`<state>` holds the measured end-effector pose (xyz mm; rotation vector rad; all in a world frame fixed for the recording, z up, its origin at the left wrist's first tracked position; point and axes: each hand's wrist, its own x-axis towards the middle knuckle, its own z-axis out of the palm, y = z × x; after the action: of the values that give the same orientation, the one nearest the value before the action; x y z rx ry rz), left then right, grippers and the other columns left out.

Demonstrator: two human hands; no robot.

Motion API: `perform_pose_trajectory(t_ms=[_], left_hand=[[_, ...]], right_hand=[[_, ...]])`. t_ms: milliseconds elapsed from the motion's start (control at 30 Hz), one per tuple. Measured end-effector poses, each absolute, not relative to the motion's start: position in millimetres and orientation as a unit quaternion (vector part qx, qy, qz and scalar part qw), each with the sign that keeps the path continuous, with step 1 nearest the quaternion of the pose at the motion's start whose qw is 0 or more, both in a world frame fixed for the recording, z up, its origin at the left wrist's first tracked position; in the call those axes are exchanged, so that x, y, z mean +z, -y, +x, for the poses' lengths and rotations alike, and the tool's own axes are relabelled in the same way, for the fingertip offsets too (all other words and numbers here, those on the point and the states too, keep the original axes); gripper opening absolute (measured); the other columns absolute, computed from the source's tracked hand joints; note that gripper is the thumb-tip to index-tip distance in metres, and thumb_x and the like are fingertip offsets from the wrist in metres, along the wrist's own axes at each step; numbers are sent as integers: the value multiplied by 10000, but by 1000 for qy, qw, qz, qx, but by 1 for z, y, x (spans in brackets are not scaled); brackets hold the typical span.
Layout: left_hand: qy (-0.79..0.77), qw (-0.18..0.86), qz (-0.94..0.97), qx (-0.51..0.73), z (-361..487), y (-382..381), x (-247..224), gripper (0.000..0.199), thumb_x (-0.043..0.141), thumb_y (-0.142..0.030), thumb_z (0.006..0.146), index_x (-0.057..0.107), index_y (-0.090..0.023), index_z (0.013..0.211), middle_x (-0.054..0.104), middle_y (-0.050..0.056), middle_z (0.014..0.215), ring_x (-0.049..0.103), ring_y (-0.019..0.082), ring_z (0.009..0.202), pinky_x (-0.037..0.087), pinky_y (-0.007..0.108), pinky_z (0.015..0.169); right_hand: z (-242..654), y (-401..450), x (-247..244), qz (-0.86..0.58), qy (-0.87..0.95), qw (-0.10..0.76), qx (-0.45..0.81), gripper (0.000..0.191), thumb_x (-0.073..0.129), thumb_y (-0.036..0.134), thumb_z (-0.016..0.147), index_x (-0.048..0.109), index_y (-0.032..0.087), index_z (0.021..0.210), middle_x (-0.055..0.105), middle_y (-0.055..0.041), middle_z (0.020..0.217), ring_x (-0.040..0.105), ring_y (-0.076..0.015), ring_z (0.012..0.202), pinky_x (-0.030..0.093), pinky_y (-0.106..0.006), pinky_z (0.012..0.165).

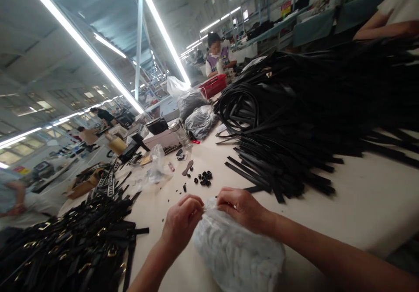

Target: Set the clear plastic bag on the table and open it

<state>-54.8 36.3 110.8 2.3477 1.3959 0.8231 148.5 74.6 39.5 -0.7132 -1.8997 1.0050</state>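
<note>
While both hands meet at the top of a clear plastic bag stuffed with small pale pieces [237,252], the left hand [181,222] has its fingers curled tight and pinches the bag's gathered neck, and the right hand [240,209] is closed over the same neck from the other side, fingertips pressed into the crumpled plastic. The bag lies on the pale beige worktable [360,196] directly under the wrists, near its front edge.

Just beyond the knuckles sits a small cluster of black round fittings [204,178], with a dark flat oval piece [187,167] beside it. A crumpled clear empty bag [157,163] lies to the left of those. On the right, a large heap of long black straps [310,108] covers much of the table. At the lower left spreads a pile of black straps with gold-coloured buckles [81,244]. Farther back stands a red plastic basket [214,85], and behind it a seated co-worker [218,56].
</note>
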Motion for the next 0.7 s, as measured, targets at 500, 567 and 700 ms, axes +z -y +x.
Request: perform_pose_trajectory(t_ms=[500,567,700], left_hand=[[-521,254,795,178,-17,-87,96,109,623,-307,823,653,-204,840,650,16,751,630,151,589,457,252,582],[-533,248,796,140,-15,-89,93,68,627,-261,790,661,-207,815,633,7,717,600,155,597,435,250,575],[-534,229,811,63,-12,-93,87,153,588,-141,719,680,-205,823,605,-7,680,549,155,625,391,245,578]], right_hand=[[167,-113,14,-404,703,382,443,135,600,216,816,720,160,786,681,-25,736,592,-154,724,372,-238,627],[167,-115,9,-408,699,378,449,145,589,208,821,721,153,796,684,-27,733,593,-151,718,373,-234,622],[168,-118,2,-413,702,373,444,140,596,210,828,720,151,798,690,-33,746,588,-151,721,374,-232,630]])
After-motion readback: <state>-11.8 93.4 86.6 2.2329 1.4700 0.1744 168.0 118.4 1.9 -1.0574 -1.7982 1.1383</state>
